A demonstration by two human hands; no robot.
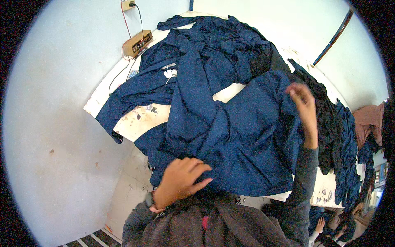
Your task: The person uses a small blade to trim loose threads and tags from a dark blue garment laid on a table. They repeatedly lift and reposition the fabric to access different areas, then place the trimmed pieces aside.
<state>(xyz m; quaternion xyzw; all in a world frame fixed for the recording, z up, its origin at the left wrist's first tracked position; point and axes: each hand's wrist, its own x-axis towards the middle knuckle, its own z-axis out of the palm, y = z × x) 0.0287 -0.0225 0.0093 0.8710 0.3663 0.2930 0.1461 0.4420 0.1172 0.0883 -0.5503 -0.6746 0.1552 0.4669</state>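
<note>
While gripping the near edge of the blue garment point(247, 140), left-hand fingers point(196, 171) curl down onto the cloth, half closed, pinching a fold close to the body. Left hand point(181, 181) lying low in the view, a watch point(149, 200) at its wrist, grey sleeve behind. Right-hand fingers point(297, 91) pinched on the garment's far upper corner, lifting that edge a little off the pile. Right hand point(304, 109) raised well apart from the left, forearm in a grey sleeve running down to the lower edge. Garment spread between both hands, draped over the front of the counter point(142, 119) and hanging past its near rim. Beyond it, a heap of more blue clothes point(205, 53) covering most of the counter, one sleeve trailing off the left side. Just right of the raised hand, a row of darker, near-black clothes point(329, 123) lying along the counter's right edge, with further blue pieces hanging beside them. Bare, stained pale surface showing at the left front and in a small gap between garments. At the far left corner, a small tan box point(138, 42) with wires running up to a wall socket point(128, 5). Pale blue walls on the left and behind. At lower right, another person's hand point(320, 225) partly seen, too small to tell more.
</note>
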